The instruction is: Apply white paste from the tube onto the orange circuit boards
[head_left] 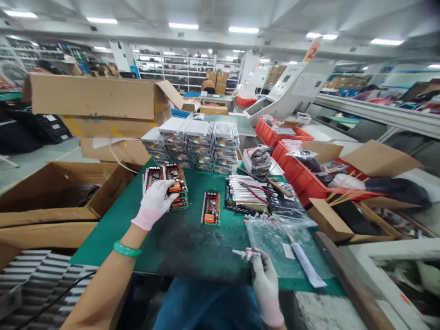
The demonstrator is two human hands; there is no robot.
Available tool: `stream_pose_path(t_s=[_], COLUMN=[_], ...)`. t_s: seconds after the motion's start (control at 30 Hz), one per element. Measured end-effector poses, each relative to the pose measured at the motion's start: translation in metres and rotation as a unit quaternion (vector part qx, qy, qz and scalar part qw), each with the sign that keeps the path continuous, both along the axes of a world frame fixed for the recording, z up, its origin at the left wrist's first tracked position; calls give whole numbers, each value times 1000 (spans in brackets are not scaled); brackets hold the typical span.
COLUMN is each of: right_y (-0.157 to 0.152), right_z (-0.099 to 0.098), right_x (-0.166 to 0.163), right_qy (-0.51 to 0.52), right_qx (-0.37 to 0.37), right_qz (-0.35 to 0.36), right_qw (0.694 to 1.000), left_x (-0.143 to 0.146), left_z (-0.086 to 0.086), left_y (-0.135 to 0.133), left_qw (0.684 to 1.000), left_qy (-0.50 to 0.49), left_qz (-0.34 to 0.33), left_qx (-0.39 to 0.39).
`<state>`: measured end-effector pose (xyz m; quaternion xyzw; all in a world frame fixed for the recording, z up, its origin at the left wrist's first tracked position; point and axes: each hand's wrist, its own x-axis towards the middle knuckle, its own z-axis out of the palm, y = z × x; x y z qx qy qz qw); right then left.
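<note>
My left hand (156, 201), in a white glove with a pink cuff, is at the stacked circuit boards (178, 197) on the left of the green table. Its thumb and fingers close about an orange part of the top board. One single circuit board (211, 208) lies flat in the middle of the table, with a black terminal row at its far end and an orange part at its near end. Close to the table's front edge, my right hand (264, 272), also gloved, grips a small tube (251, 254) whose thin pale nozzle points left.
Finned metal housings (197, 140) are piled at the table's back. Pliers (254, 190) lie over metal strips on the right, near a clear plastic bag (271, 243) and a white tube (307, 266). Red crates (299, 169) stand right, open cardboard boxes (65, 188) left.
</note>
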<state>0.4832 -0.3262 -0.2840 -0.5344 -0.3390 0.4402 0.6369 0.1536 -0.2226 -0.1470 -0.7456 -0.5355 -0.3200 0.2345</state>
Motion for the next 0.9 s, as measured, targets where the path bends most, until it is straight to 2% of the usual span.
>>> stream_pose_path(t_s=[0.07, 0.13, 0.17, 0.3, 0.37, 0.43, 0.5, 0.7, 0.8, 0.9], right_y=[2, 3, 3, 2, 1, 2, 5, 20, 22, 21], right_z=[1, 2, 4, 11, 15, 19, 21, 30, 37, 45], right_x=[0, 0, 0, -1, -3, -7, -13, -30, -34, -34], right_qy=[2, 17, 26, 6, -26, -41, -40, -54, -91, -158], right_qx=[11, 16, 15, 15, 17, 17, 13, 8, 15, 42], right_qz=[-1, -3, -4, 1, 15, 35, 52, 86, 113, 121], right_qw=[1000, 1000, 1000, 1000, 999, 998, 998, 995, 989, 979], left_x=[16, 39, 51, 101, 118, 126, 127, 116, 118, 124], left_z=[-1, -7, -13, -52, -73, -90, -102, -119, -124, -126], left_y=[-16, -42, -58, -121, -141, -152, -155, -153, -153, -155], left_qw=[1000, 998, 997, 970, 955, 947, 949, 980, 979, 979], left_qy=[-13, -38, -44, -63, -79, -85, -87, -24, -8, -64], left_qz=[1, -12, -38, -231, -282, -302, -294, -168, -163, -158], left_qx=[22, 40, 45, -27, -53, -68, -76, -104, -123, -115])
